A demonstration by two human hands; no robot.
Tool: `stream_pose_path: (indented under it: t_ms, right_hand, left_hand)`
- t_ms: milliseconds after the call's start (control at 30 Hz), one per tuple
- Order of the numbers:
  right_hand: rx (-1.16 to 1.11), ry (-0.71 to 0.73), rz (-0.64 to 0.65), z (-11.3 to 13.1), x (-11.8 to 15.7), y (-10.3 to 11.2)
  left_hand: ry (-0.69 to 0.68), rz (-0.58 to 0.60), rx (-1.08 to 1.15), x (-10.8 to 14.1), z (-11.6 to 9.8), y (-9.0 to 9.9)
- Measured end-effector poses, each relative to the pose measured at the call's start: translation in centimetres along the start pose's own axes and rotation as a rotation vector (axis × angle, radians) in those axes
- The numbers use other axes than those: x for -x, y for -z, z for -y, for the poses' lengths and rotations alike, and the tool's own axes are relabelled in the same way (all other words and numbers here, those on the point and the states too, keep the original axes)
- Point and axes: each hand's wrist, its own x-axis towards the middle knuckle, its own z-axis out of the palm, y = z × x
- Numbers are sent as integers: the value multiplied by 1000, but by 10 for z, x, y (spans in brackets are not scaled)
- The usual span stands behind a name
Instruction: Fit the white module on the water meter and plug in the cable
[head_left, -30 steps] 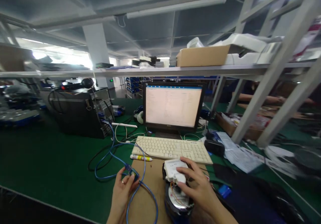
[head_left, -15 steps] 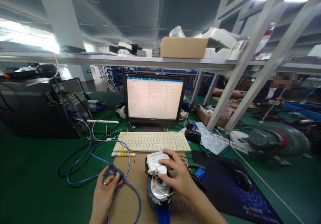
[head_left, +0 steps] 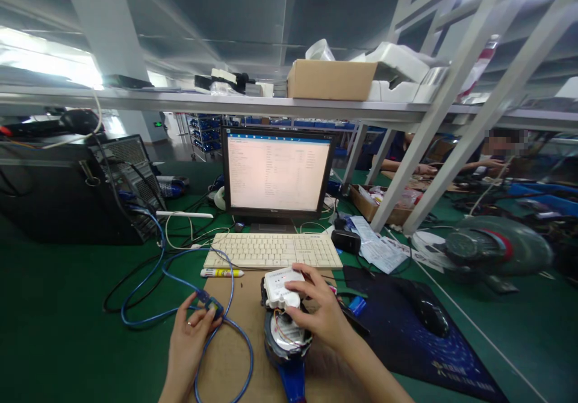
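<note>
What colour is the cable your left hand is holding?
Blue; the cable loops across the green mat from the left hand, clearest in the head view.

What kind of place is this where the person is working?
Most likely an electronics assembly or test workshop. The right hand holds a white module wired to a round device, the left hand holds a blue cable, and a monitor stands under a metal shelf.

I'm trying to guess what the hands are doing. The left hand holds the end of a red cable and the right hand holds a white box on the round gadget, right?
Not quite: the cable is blue, as the head view shows. The left hand pinches its plug end, and the right hand holds the white box on the round gadget.
</note>
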Motion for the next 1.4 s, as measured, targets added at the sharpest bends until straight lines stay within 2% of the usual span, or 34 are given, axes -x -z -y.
stream_pose_path:
  t_ms: [567,1400]
  right_hand:
    - [12,9,-22,-1,2,-1]
    - [18,23,-13,-2,1,-1]
  left_hand:
    - [-9,13,5,0,1,4]
    - [-3,10,-10,3,-4,0]
